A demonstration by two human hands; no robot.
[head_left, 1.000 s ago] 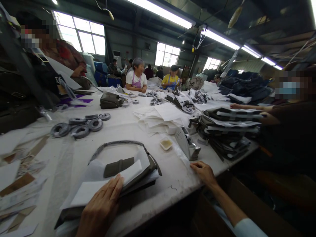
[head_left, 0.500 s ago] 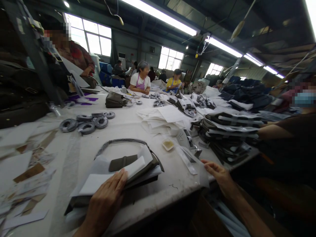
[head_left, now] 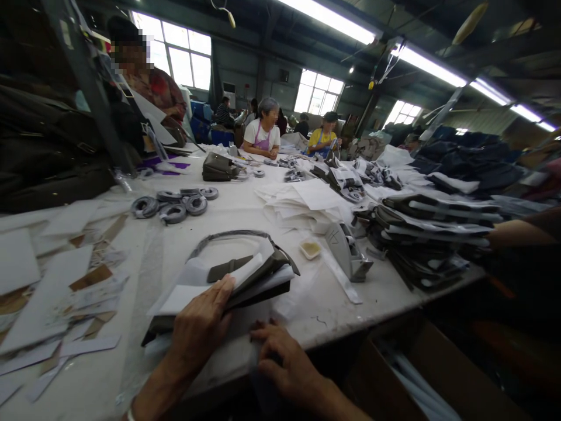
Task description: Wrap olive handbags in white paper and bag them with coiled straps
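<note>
A dark olive handbag lies on the table in front of me, its strap looped toward the far side. White padding sheets cover part of it, with an olive tab showing between them. My left hand is closed over the bag's near edge, fingers on top of the white sheet and thumb below. Just right of it, at the table edge, my right hand pinches a thin translucent sheet, partly blurred. A grey tape dispenser stands beyond, near a small white dish.
Coiled grey straps and paper scraps lie to the left. Stacked wrapped bags stand right, with a person's arm beside them. White sheets are piled centrally. An open carton sits below the table edge.
My right hand has swung left from beside the tape dispenser to the bag's near side, bringing the translucent sheet. My left hand stays on the bag. The view has shifted slightly.
</note>
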